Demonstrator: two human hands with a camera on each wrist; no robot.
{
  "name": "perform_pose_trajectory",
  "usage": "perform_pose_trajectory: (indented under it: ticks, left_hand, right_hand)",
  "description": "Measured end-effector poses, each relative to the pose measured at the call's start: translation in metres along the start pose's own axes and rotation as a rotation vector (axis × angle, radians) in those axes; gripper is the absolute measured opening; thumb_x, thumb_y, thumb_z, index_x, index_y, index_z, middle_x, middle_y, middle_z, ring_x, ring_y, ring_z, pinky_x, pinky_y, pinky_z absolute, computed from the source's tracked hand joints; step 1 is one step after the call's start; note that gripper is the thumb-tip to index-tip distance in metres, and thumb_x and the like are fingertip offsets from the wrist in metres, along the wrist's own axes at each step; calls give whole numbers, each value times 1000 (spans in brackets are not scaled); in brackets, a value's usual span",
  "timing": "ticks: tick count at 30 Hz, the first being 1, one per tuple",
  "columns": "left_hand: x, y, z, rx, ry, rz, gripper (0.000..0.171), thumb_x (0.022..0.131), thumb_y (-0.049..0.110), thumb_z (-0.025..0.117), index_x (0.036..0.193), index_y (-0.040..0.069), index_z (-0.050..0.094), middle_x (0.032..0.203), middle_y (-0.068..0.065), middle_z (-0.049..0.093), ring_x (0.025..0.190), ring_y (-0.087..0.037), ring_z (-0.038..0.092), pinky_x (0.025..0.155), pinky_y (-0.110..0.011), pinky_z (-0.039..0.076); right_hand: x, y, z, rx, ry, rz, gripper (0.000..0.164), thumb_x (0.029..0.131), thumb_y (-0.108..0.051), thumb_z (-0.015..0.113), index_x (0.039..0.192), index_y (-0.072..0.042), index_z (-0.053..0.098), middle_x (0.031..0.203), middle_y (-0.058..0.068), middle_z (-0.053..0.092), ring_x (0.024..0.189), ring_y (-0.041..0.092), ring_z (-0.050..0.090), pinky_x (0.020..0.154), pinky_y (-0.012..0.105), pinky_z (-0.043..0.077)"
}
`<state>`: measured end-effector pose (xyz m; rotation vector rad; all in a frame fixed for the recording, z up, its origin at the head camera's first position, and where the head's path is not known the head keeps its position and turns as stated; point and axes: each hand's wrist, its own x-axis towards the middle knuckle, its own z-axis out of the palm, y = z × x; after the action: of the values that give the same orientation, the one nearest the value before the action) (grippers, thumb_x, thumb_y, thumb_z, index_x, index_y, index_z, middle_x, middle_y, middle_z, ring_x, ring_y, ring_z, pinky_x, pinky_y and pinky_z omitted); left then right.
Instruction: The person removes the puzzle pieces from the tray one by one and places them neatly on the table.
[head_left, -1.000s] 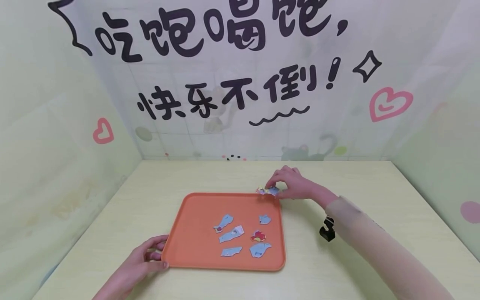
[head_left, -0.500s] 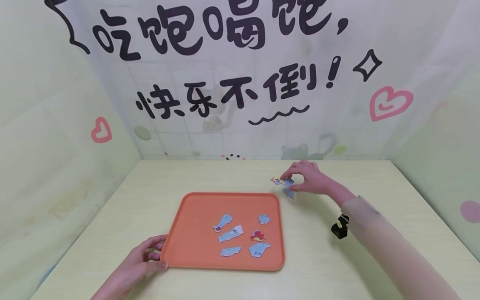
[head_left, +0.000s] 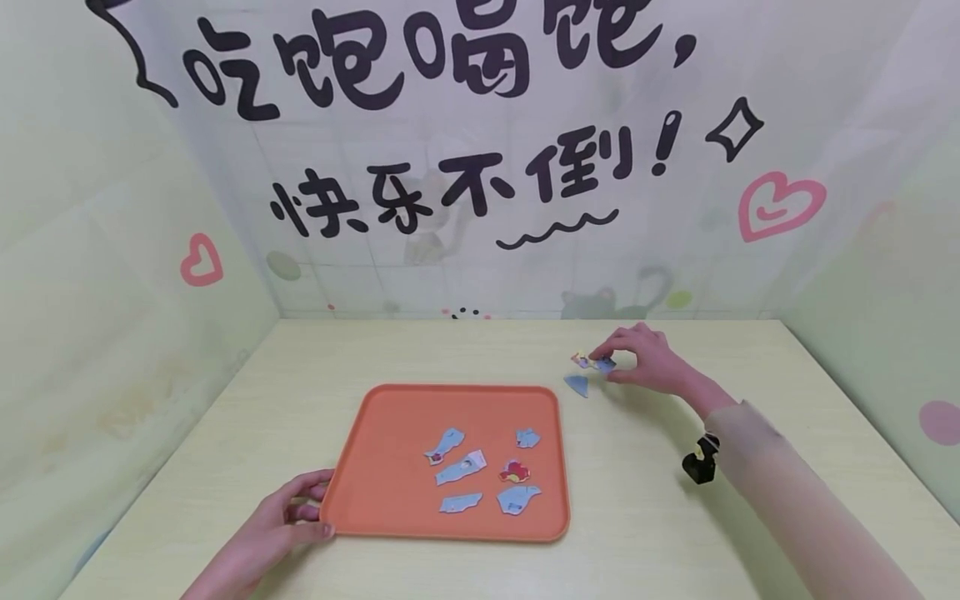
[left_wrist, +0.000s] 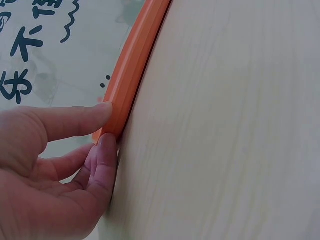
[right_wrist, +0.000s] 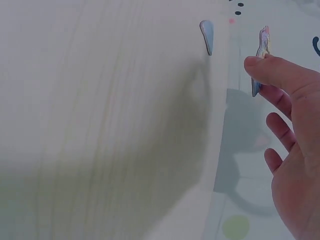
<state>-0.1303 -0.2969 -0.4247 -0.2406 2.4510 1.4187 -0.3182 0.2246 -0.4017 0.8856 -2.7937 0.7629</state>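
My right hand (head_left: 648, 358) pinches a multicoloured puzzle piece (head_left: 583, 360) between thumb and fingers, above the table beyond the tray's far right corner. In the right wrist view that puzzle piece (right_wrist: 263, 42) stands edge-on past the thumb. Left of this hand, a light blue puzzle piece (head_left: 577, 385) lies on the table just outside the tray. My left hand (head_left: 281, 521) grips the orange tray (head_left: 375, 467) at its near left corner; the left wrist view has the thumb on the rim of the tray (left_wrist: 122, 87). Several irregular puzzle pieces, mostly blue, lie spread inside the tray, among them a red one (head_left: 515, 472).
The pale wood-grain table (head_left: 420, 350) runs back to a printed cloth backdrop (head_left: 420, 275) and is flanked by cloth sides. A black object (head_left: 701, 462) hangs at the right wrist, below the sleeve (head_left: 795, 492).
My right hand has moved right, away from the tray's far corner, with the multicoloured puzzle piece. A light blue piece now lies apart from it on the table. The left hand stays put.
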Motion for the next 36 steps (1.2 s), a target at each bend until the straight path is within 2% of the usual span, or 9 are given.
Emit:
perform_pose_trajectory:
  ticks: [11,19,23,27,36]
  left_hand:
    - [1,-1,1,2,6,-11,79,81,5,75,150,4,36,129,-13,49,101,-19,53,77,-29,44]
    - [1,-1,0,6,4,-14,80,82,6,75,151,5,35,129,-12,48,101,-18,52,77,-29,43]
    - [0,-1,0,3,2,-11,80,81,5,75,151,4,35,129,-12,48,101,-18,52,77,-28,43]
    - [-1,-1,0,3,0,-7,80,81,6,75,150,5,36,129,-12,48,101,-18,52,77,-28,43]
    - [-1,-1,0,2,-7,10,80,81,6,75,150,5,36,128,-12,48,99,-17,52,77,-28,42]
  right_hand:
    - [-18,22,7,-13,-29,59,32,81,-10,77,112,-19,74,113,6,69,103,27,47,84,45,25]
    - [-25,32,8,-19,-59,99,33,80,-10,75,112,-20,74,115,6,69,103,26,46,87,49,27]
    - [-27,32,8,-12,-85,109,31,81,-13,77,111,-20,74,115,6,69,102,26,47,85,45,28]
    - [-28,33,6,20,-115,115,29,82,-14,77,110,-19,75,114,7,68,103,27,48,84,43,31]
    - [-28,37,1,179,-224,148,31,87,-15,73,118,-14,71,119,12,62,108,28,49,90,38,39]
